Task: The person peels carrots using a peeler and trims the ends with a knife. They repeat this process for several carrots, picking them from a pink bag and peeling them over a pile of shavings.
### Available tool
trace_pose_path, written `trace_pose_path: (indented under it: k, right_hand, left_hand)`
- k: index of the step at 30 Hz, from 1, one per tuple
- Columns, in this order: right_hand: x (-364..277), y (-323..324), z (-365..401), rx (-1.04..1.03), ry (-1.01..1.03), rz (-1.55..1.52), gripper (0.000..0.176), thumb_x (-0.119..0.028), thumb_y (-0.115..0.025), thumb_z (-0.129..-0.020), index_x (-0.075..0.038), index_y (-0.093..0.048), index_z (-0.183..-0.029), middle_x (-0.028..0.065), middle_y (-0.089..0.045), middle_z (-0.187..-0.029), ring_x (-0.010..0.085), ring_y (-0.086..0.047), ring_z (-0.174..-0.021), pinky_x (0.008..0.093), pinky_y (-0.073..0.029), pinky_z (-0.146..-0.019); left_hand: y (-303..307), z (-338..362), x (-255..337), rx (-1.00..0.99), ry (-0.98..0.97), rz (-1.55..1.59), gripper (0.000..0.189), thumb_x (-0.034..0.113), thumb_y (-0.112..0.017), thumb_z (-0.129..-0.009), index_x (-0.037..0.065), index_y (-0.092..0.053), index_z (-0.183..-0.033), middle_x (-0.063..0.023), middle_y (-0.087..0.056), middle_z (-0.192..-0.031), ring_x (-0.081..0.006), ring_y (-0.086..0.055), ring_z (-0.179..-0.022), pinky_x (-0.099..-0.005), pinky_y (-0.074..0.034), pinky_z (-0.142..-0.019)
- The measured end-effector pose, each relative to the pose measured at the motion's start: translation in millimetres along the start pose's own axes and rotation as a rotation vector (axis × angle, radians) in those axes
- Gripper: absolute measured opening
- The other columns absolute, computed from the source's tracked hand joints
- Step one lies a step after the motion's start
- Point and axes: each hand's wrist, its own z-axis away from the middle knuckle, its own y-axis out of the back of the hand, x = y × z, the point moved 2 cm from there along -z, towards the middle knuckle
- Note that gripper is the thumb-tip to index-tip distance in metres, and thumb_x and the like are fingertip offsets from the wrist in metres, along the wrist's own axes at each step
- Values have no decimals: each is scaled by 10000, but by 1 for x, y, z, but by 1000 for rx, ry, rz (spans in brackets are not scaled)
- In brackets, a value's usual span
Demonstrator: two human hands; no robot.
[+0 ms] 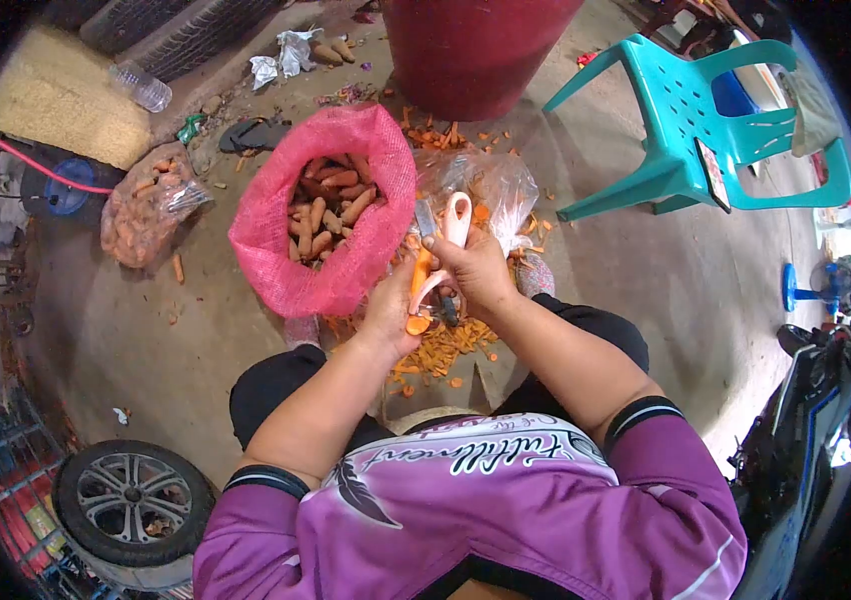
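My left hand [392, 302] is wrapped round an orange carrot [420, 276], whose cut end faces me. In my right hand [478, 272] is a peeler [458, 218] with a pale pink looped handle, its lower end right at the carrot's side. A flat grey blade-like strip [426, 218] shows just beyond my right thumb. Below my hands, orange peelings [456, 345] lie heaped on the floor between my legs. Close on the left stands a pink mesh sack [291, 240] with its rim rolled down, holding many unpeeled carrots [331, 212]. Behind my hands is a clear plastic bag [501, 185].
A big red tub [481, 60] stands beyond the bag. At the right are a green plastic chair [671, 120] and a motorcycle [806, 430]. To the left lie a filled plastic bag [151, 210], a clear bottle [146, 90] and a wheel [131, 500].
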Motion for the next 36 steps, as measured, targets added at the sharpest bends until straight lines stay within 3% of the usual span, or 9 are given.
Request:
trace_pose_path:
  k: [3,6,9,12,16,22,28,32,36]
  right_hand:
    - [1,10,-13,102,15,99,227,-155,-622,-740,-20,-470,-843,28,-501,-633,91,-492,-450,208,-389,-344]
    - [-5,34,-44,291,253,21,233,-158,-622,-739,-22,-478,-862,35,-503,-660,120,-508,-481,236,-411,-378]
    - [-13,52,-60,431,321,-123,220,-140,-619,-747,6,-484,-842,48,-511,-647,121,-491,-460,227,-399,-364]
    - [-19,39,-46,369,195,-87,219,-141,-629,-741,1,-485,-827,41,-509,-639,123,-485,-447,221,-387,-358]
    - [-14,15,-27,218,181,-100,206,-143,-625,-746,-13,-477,-807,41,-508,-637,128,-484,-433,230,-383,-354]
    - [-18,45,-51,344,240,-149,222,-178,-624,-752,-26,-485,-835,26,-493,-619,114,-476,-444,227,-378,-358]
    - [-29,19,-22,162,120,-172,219,-160,-637,-740,-22,-488,-822,33,-503,-620,118,-487,-470,228,-392,-363]
    - [-24,44,-47,328,251,-137,224,-166,-646,-729,-19,-495,-804,33,-503,-608,118,-482,-440,226,-382,-355]
    - [-33,33,-31,277,208,-97,223,-174,-640,-732,-18,-488,-782,38,-507,-609,116,-482,-427,221,-378,-360]
  left_hand:
    - [7,2,-1,-85,52,-62,298,363,-379,-877,108,-503,-967,-6,-500,-658,-108,-498,-532,-252,-409,-436]
    - [8,4,-7,-94,144,-90,303,384,-379,-872,125,-504,-966,-5,-476,-632,-110,-474,-508,-247,-389,-431]
    - [2,8,-2,-177,151,-39,276,385,-382,-870,138,-490,-929,-16,-464,-623,-123,-452,-497,-249,-368,-432]
    - [2,6,4,-124,142,-5,261,384,-381,-872,137,-461,-908,-25,-465,-626,-135,-450,-499,-252,-364,-431]
    - [9,2,3,-74,119,-19,262,392,-377,-874,136,-428,-901,-32,-469,-636,-147,-450,-497,-247,-364,-430]
    - [-5,10,2,-256,72,-136,267,373,-394,-875,111,-431,-915,-26,-451,-634,-130,-453,-491,-230,-365,-407]
    - [-7,10,5,-184,-69,-470,235,276,-483,-854,92,-482,-1001,3,-449,-655,-73,-425,-461,-188,-359,-385]
    - [-9,13,5,-188,-70,-489,240,206,-471,-859,61,-481,-1050,-3,-477,-714,-73,-444,-507,-192,-370,-407]
    - [-1,1,-1,-203,-168,-585,247,188,-481,-853,53,-480,-1060,7,-477,-722,-59,-438,-515,-190,-363,-409]
